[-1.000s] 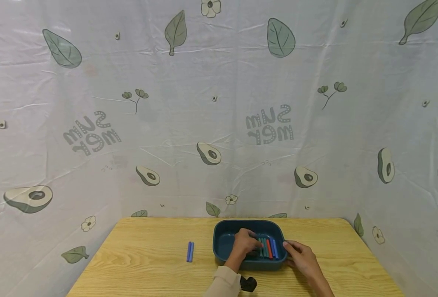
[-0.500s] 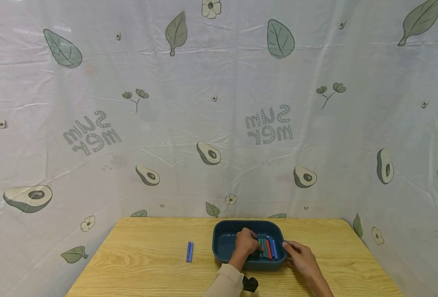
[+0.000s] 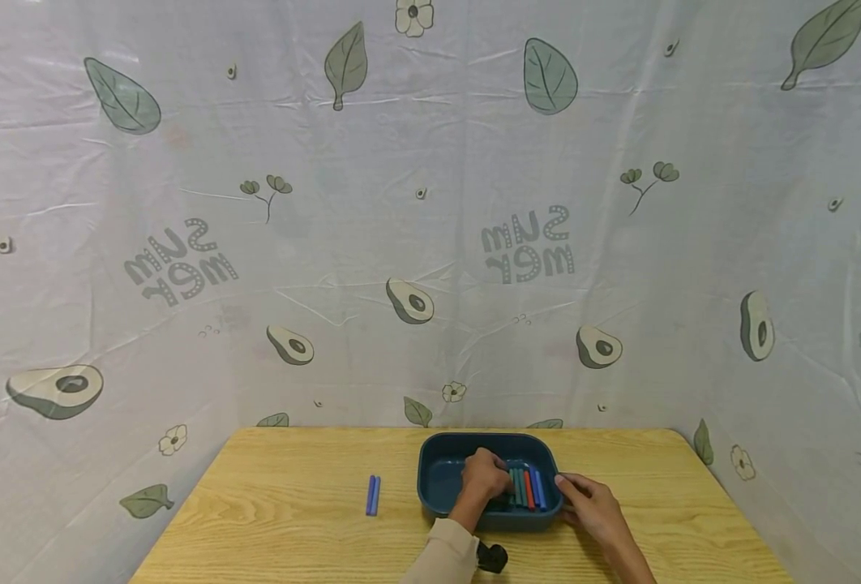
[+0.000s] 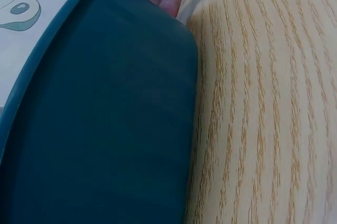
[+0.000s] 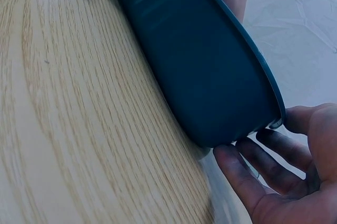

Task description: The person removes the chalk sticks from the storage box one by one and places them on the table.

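A dark teal rectangular box point(image 3: 438, 487) stands on the table, a row of thin coloured sticks in its right half. The row runs from green sticks point(image 3: 520, 488) through a red stick point(image 3: 529, 491) to blue sticks point(image 3: 539, 489). My left hand point(image 3: 483, 474) reaches over the near rim, its curled fingers at the leftmost green stick; their tips are mostly hidden. With thumb at the rim and fingers against the outer wall, my right hand point(image 3: 594, 507) grips the box's right end. In the right wrist view its fingers point(image 5: 284, 155) touch the wall low down.
Two blue sticks point(image 3: 374, 495) lie side by side on the wooden table point(image 3: 277, 519), left of the box. A printed white curtain point(image 3: 357, 243) hangs behind the table and on both sides. A black wrist device point(image 3: 492, 558) shows by the left sleeve point(image 3: 445, 551).
My left hand has shifted slightly inside the box and its fingers have drawn in at the green sticks. The right hand keeps its grip, and the two blue sticks lie as before.
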Demonstrator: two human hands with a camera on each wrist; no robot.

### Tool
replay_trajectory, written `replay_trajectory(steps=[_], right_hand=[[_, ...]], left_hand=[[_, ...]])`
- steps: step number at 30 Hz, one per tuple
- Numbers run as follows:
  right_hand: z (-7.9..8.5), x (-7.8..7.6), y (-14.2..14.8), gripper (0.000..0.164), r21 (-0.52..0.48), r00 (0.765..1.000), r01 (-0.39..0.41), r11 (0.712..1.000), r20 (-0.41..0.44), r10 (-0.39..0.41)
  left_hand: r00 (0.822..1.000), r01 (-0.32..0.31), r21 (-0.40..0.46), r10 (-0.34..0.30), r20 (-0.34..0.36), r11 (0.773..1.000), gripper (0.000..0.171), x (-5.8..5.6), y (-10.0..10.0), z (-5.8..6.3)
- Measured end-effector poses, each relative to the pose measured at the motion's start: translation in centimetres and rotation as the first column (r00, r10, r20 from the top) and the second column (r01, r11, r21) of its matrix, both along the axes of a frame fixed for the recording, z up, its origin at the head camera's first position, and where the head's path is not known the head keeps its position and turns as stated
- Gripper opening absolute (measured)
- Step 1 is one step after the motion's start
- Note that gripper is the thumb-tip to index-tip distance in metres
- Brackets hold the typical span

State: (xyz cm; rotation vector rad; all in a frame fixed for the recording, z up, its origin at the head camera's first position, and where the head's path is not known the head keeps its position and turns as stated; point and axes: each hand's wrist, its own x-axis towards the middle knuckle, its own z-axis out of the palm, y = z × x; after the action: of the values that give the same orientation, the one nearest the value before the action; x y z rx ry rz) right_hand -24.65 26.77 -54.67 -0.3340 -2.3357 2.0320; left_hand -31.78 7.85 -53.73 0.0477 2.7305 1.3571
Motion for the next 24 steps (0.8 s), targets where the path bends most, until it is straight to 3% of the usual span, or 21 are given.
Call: replay_trajectory(steps=[13,24], right_hand=[[0.0,-0.1,0.1,0.055,0.026,0.999,0.002,1.0,0.033,-0.003],[0.1,-0.2,0.1,0.053,0.001,1.0,0.003,1.0,0.017,-0.003]], left_hand=[[1.0,-0.006,0.079,0.004,0.017,0.997,0.018,0.5,-0.3,0.4],[0.999,0.007,0.264,-0.017,0.035,0.964,0.024,0.5,-1.3,0.8]])
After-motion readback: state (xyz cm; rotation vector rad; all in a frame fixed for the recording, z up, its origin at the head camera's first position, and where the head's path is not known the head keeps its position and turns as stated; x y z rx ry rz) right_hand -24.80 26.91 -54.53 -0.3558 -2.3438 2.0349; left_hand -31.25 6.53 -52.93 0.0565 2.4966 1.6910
